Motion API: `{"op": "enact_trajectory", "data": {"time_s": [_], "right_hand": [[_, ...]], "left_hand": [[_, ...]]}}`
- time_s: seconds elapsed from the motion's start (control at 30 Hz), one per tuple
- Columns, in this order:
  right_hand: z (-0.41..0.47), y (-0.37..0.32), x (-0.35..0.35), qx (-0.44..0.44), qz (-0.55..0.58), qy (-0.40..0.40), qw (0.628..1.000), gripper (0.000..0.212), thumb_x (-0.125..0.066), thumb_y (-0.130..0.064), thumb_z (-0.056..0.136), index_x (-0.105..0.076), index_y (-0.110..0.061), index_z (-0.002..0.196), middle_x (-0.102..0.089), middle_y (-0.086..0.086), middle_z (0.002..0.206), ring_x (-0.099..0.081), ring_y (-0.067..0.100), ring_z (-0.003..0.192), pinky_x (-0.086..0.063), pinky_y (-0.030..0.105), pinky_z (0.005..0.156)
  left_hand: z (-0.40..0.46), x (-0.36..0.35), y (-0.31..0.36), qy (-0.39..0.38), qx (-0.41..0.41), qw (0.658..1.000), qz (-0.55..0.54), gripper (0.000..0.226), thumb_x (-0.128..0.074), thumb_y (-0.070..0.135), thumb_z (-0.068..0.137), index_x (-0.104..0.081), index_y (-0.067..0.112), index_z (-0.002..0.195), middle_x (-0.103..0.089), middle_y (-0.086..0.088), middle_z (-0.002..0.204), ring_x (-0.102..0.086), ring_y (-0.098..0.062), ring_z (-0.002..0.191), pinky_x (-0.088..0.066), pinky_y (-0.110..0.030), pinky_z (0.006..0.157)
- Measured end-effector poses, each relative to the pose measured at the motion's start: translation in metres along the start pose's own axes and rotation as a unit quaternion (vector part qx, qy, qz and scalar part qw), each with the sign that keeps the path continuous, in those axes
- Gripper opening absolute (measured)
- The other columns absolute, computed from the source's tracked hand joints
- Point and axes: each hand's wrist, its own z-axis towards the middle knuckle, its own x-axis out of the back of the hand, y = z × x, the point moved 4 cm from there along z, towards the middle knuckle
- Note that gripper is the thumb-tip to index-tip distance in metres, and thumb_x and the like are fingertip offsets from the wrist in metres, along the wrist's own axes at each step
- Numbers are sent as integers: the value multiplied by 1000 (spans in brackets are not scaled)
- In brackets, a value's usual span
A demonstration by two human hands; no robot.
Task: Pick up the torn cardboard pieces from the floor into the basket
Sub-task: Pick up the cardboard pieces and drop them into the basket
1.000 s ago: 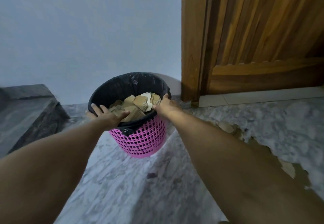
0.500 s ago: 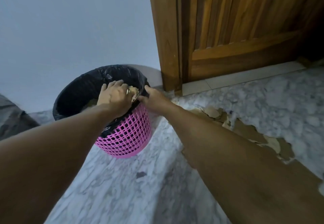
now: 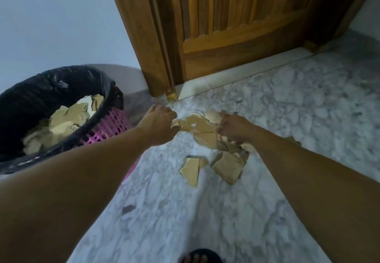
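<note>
A pink mesh basket (image 3: pixel 111 127) lined with a black bag stands at the left and holds several torn cardboard pieces (image 3: pixel 67 118). More tan cardboard pieces (image 3: pixel 201 124) lie in a heap on the marble floor to its right. My left hand (image 3: pixel 159 122) grips the heap's left edge. At the heap's right edge, my right hand (image 3: pixel 234 128) has its fingers curled over the pieces. Two loose pieces (image 3: pixel 191 170) (image 3: pixel 227 167) lie nearer to me, between my forearms.
A wooden door and frame (image 3: pixel 226 36) stand behind the heap, with a pale threshold strip (image 3: pixel 236 79) at the bottom. A grey wall rises behind the basket. My sandalled foot (image 3: pixel 199 256) shows at the bottom edge. A small dark scrap (image 3: pixel 128 209) lies on the floor.
Both hands left the basket rim and moved right and down to the cardboard heap on the floor. The view swung right, so the basket now sits at the left edge.
</note>
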Motion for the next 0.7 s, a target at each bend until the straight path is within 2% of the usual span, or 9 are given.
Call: {"op": "enact_trajectory", "data": {"time_s": [0.13,0.2,0.27,0.33,0.37,0.43,0.5,0.6,0.7], "right_hand": [[14,63,-7,-42,-27,-17,999,65,-61,-43,92,-42,-11,146,-45,13,146,-53,29,126,-46,47,103],[19,87,-16,-64,-3,6,998,75,-73,-44,81,-46,-13,143,-60,13,126,-65,28,102,-58,44,82],[25,99,-29,-54,-19,16,998,64,-77,-41,78,-59,-7,128,-67,13,107,-66,25,85,-54,29,65],[30,108,-54,-67,-51,-29,996,54,-74,-41,82,-64,-5,121,-64,14,118,-62,26,103,-48,27,75],[32,112,-66,-79,-50,-42,995,60,-75,-45,79,-62,-7,124,-61,12,125,-59,26,111,-48,30,83],[37,115,-91,-104,-31,-33,993,89,-79,-57,67,-49,-13,137,-52,11,134,-52,29,121,-48,37,92],[39,112,-110,-116,-48,-17,992,112,-81,-64,56,-32,-13,143,-38,12,139,-39,34,128,-45,45,98],[41,107,-122,-128,-74,3,989,116,-86,-56,57,-23,-8,143,-30,16,140,-31,37,131,-42,44,100],[48,109,-119,-118,-30,4,993,111,-92,-45,53,-26,-11,135,-43,14,134,-43,35,127,-47,44,97]], "left_hand": [[24,-64,29,-133,32,984,-113,66,-63,50,84,-44,19,140,-45,-3,145,-42,-24,132,-37,-37,107],[26,-93,40,-204,32,970,-128,82,-71,49,79,-33,21,146,-32,-1,152,-32,-22,140,-33,-35,110],[26,-118,50,-250,9,960,-126,95,-77,43,74,-24,21,150,-25,-1,155,-28,-21,142,-32,-33,109],[27,-141,57,-280,-5,950,-137,105,-83,36,68,-20,21,151,-26,-2,153,-31,-23,139,-37,-33,106],[26,-150,60,-293,-7,946,-140,103,-85,33,66,-25,20,149,-30,-1,148,-34,-24,137,-41,-34,103],[24,-167,66,-293,-44,950,-95,78,-84,33,64,-45,19,130,-40,0,129,-42,-25,124,-48,-36,94],[23,-180,72,-266,-105,958,-5,60,-76,39,69,-52,13,117,-42,-3,118,-40,-26,111,-47,-37,89],[27,-191,68,-255,-48,965,-28,56,-75,32,72,-47,13,117,-42,-6,117,-43,-17,86,-48,-33,82],[33,-188,63,-249,4,964,-89,51,-76,22,73,-45,14,113,-45,3,86,-37,-13,58,-50,-30,74]]}}
